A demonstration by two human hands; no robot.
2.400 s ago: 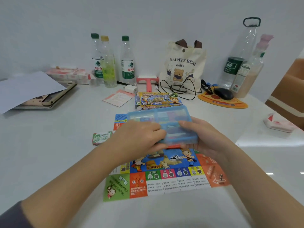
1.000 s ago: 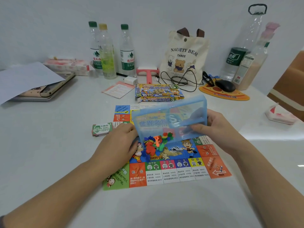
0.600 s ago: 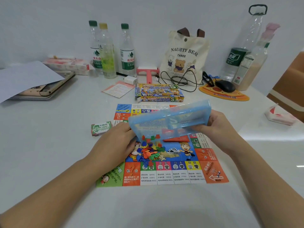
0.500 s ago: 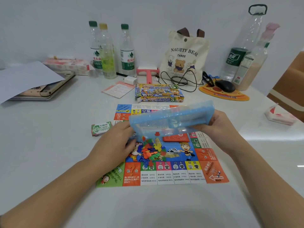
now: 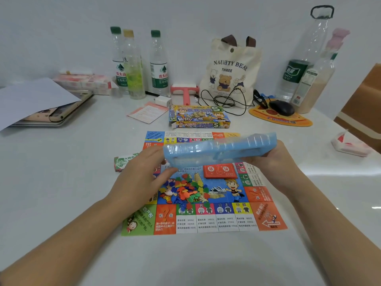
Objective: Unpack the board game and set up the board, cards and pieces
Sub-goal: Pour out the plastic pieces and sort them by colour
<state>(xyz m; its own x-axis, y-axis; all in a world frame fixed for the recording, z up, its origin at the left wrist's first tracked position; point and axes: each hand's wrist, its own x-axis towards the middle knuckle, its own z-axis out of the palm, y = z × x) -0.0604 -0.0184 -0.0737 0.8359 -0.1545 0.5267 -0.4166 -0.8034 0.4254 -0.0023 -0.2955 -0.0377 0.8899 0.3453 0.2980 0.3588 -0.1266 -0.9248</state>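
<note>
Tabletop (image 5: 61, 193) white, glossy, wall (image 5: 61, 27) behind; L hand (image 5: 140, 178), R hand (image 5: 276, 159) fingers (image 5: 152, 155) clamped on blue tray (image 5: 218, 149).

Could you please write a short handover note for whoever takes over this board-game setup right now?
Hands: left hand and right hand each grip an end of the blue plastic tray, tilted above the board.
Things: board flat on the table; coloured pieces heaped at its middle; red card deck beside them; green card pack on the table left of the board; game box behind.
Done: board laid out, pieces out.
Left: put tray down, sort pieces, place cards.
</note>
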